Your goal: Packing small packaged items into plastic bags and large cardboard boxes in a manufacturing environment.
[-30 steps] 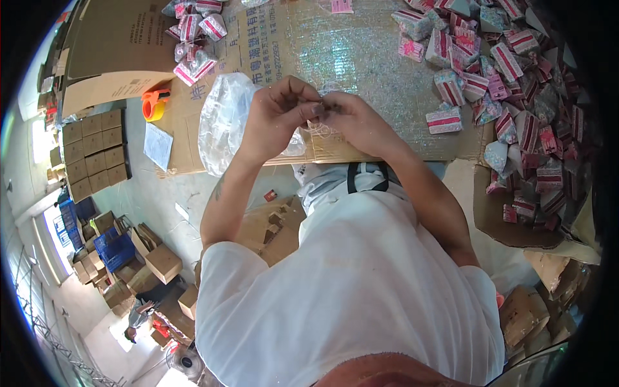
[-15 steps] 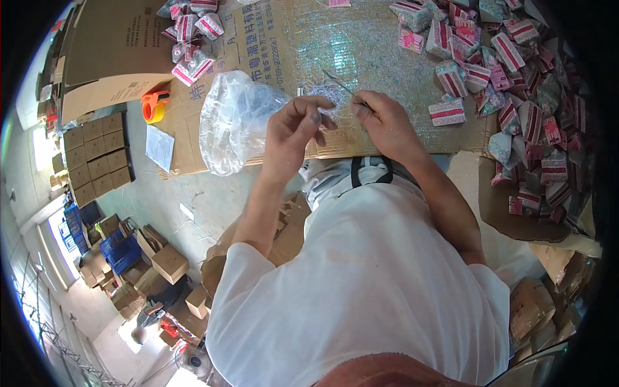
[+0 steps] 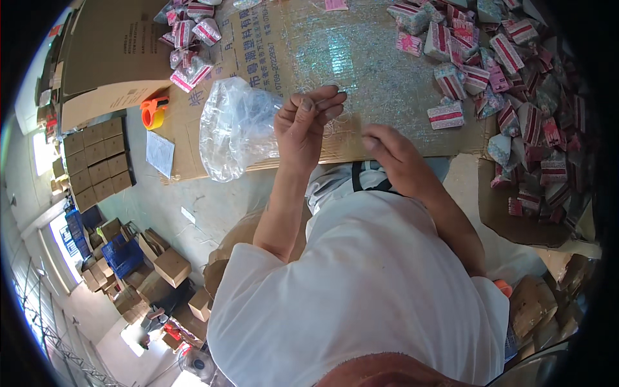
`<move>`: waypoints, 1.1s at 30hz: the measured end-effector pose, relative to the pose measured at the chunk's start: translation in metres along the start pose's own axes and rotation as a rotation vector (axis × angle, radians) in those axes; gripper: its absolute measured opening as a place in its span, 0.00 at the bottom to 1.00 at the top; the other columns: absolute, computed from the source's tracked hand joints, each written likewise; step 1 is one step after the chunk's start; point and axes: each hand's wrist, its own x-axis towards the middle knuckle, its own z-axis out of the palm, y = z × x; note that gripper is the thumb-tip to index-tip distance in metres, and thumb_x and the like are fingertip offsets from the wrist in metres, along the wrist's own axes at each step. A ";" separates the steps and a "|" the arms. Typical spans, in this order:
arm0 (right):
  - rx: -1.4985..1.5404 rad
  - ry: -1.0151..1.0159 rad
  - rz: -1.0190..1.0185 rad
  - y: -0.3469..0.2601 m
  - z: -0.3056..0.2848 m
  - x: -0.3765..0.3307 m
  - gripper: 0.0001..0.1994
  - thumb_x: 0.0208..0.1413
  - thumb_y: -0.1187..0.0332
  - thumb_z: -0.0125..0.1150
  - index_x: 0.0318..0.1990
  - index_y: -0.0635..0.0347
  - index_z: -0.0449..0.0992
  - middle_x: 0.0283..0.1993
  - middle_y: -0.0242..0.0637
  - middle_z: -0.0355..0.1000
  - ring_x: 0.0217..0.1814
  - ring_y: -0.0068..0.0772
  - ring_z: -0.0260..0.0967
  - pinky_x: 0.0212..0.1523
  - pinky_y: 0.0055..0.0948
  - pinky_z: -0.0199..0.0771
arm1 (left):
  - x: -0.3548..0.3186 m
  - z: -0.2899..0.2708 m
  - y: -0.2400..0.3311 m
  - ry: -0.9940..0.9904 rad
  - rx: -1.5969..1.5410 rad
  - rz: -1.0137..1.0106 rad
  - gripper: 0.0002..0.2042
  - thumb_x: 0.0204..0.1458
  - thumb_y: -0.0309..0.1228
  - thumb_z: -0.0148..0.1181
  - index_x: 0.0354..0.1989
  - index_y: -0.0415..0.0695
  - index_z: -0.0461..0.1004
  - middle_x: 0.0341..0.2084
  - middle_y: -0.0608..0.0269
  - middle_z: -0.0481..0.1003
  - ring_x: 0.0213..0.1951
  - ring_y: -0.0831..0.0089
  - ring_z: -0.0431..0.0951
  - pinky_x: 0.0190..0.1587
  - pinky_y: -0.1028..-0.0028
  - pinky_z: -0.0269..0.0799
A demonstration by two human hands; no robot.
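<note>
Clear plastic bag (image 3: 235,126) hangs at ten o'clock over the cardboard sheet (image 3: 387,77), its mouth pinched by the left hand (image 3: 306,122); the right hand (image 3: 393,151) rests loosely curled, empty. Spreading the mouth wide should ease loading the red-striped packets (image 3: 490,71) at two o'clock.

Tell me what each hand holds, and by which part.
Left hand pinches the clear plastic bag at its right edge. Right hand holds nothing visible.

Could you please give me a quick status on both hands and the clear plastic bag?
Left hand pinching clear plastic bag, raised. Right hand off the bag, low over cardboard sheet. Red-and-white packets nearby, not obstructing.
</note>
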 end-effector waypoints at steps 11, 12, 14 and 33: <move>0.306 -0.104 0.052 -0.035 0.007 0.015 0.13 0.67 0.63 0.53 0.50 0.64 0.73 0.44 0.40 0.74 0.47 0.31 0.73 0.45 0.31 0.74 | -0.014 0.002 -0.006 -0.078 0.456 0.224 0.06 0.61 0.24 0.59 0.34 0.36 0.70 0.43 0.45 0.78 0.45 0.61 0.81 0.51 0.65 0.77; 0.366 -0.185 0.223 -0.042 0.000 0.015 0.15 0.67 0.61 0.55 0.51 0.63 0.73 0.43 0.37 0.74 0.41 0.25 0.71 0.38 0.27 0.73 | -0.014 0.002 -0.004 -0.075 0.457 0.228 0.06 0.61 0.24 0.59 0.34 0.36 0.70 0.43 0.45 0.78 0.45 0.61 0.81 0.51 0.65 0.77; 0.423 -0.262 0.399 -0.044 -0.003 0.012 0.17 0.66 0.58 0.57 0.53 0.62 0.72 0.41 0.34 0.73 0.35 0.20 0.69 0.31 0.22 0.73 | -0.013 0.007 0.000 -0.104 0.582 0.394 0.05 0.61 0.23 0.59 0.34 0.36 0.70 0.37 0.53 0.76 0.40 0.67 0.79 0.47 0.69 0.75; 0.624 -0.309 0.478 -0.009 -0.021 -0.042 0.15 0.68 0.59 0.55 0.52 0.61 0.72 0.39 0.36 0.75 0.29 0.14 0.62 0.19 0.18 0.60 | 0.018 0.020 0.022 -0.384 1.354 0.839 0.11 0.44 0.16 0.68 0.32 0.40 0.71 0.30 0.56 0.77 0.28 0.63 0.77 0.30 0.69 0.73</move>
